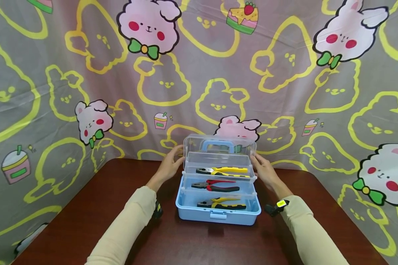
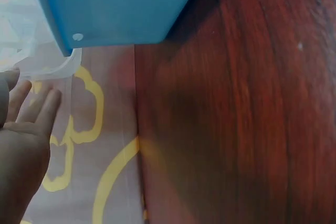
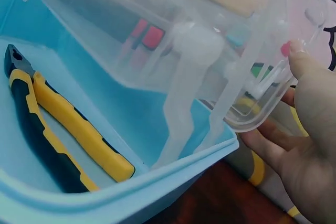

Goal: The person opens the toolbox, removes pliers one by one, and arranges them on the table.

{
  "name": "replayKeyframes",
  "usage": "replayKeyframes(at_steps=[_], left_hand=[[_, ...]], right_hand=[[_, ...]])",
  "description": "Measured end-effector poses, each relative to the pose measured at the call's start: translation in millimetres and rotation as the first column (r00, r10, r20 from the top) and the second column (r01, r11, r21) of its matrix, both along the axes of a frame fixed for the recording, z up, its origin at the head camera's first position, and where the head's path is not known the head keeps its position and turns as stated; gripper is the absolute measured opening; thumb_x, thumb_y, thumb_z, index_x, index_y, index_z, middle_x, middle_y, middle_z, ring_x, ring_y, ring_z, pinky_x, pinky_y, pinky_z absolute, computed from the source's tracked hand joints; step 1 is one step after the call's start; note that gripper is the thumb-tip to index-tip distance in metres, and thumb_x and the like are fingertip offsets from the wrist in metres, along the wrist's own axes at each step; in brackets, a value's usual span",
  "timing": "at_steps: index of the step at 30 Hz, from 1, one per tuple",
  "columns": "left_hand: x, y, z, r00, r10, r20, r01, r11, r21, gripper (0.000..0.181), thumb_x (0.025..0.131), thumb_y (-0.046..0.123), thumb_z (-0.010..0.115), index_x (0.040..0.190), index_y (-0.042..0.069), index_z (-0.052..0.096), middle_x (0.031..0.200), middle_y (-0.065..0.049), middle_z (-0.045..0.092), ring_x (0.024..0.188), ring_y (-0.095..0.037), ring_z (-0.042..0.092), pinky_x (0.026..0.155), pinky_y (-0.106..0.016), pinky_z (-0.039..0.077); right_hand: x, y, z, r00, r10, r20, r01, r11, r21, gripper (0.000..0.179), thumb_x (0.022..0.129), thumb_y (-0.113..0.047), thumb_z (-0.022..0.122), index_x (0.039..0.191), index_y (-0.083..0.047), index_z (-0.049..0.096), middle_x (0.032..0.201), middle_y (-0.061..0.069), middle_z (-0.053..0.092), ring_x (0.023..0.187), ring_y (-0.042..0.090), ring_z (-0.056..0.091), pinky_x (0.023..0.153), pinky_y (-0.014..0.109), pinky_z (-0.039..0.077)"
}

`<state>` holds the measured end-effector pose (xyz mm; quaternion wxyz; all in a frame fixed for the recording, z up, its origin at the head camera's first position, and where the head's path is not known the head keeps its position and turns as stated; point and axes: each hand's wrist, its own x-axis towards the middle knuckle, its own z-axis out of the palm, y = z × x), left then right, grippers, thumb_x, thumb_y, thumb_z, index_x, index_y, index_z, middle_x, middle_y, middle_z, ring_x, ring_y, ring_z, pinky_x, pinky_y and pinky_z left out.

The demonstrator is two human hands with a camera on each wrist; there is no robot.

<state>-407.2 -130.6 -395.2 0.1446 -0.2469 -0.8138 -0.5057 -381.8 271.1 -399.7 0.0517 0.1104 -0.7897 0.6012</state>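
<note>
A light blue toolbox (image 1: pixel 185 213) stands on the table, its clear lid (image 1: pixel 245 143) raised at the back and its clear trays (image 1: pixel 189 175) fanned out in tiers. My left hand (image 1: pixel 168 166) holds the lid's left edge, thumb in front; in the left wrist view that hand is partly cut off. On the opposite side, my right hand (image 3: pixel 310 135) pinches the lid's rim, thumb on one face and fingers behind. Yellow-and-black pliers (image 3: pixel 79 124) lie in the box bottom. Red-and-black pliers (image 1: pixel 219 186) and another yellow-handled pair (image 1: pixel 230 170) rest in the tiers above.
The dark reddish-brown table (image 1: pixel 119 217) extends around the box. A patterned curtain (image 1: pixel 182 88) hangs behind the table's far edge, close to the raised lid. A blue latch (image 1: pixel 217 215) is on the box front, and a blue handle (image 1: pixel 218 142) is on the lid.
</note>
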Motion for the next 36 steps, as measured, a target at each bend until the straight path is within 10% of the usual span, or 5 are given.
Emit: replayKeyframes(at_steps=[17,25,36], left_hand=[[-9.1,8.5,-11.0,0.973,-0.13,0.189,0.109,0.987,0.115,0.065,0.105,-0.007,0.053,0.163,0.01,0.031,0.159,-0.02,0.04,0.135,-0.038,0.051,0.104,-0.043,0.045],[-4.2,7.8,-7.7,0.978,-0.076,0.193,0.071,0.997,0.031,0.071,0.1,-0.009,0.06,0.163,0.011,0.033,0.154,-0.019,0.046,0.141,-0.035,0.043,0.095,-0.038,0.049],[-4.6,5.3,-7.3,0.942,-0.118,0.314,0.093,0.991,0.093,0.071,0.096,-0.012,0.062,0.16,0.006,0.037,0.145,-0.024,0.055,0.122,-0.032,0.062,0.078,-0.034,0.054]], right_hand=[[-7.5,-2.7,-11.6,0.999,0.004,0.051,-0.003,1.0,-0.019,0.054,0.114,-0.028,0.041,0.166,-0.021,0.027,0.158,0.021,0.042,0.132,0.039,0.052,0.098,0.049,0.05],[-2.7,-1.3,-12.7,0.998,0.01,0.064,-0.01,1.0,0.002,0.052,0.115,-0.023,0.04,0.165,-0.017,0.028,0.153,0.024,0.046,0.127,0.039,0.056,0.094,0.046,0.053],[0.3,-2.9,-12.4,0.99,0.032,0.141,-0.037,0.999,0.037,0.051,0.115,-0.021,0.039,0.164,-0.01,0.029,0.144,0.026,0.054,0.116,0.033,0.063,0.091,0.046,0.055]])
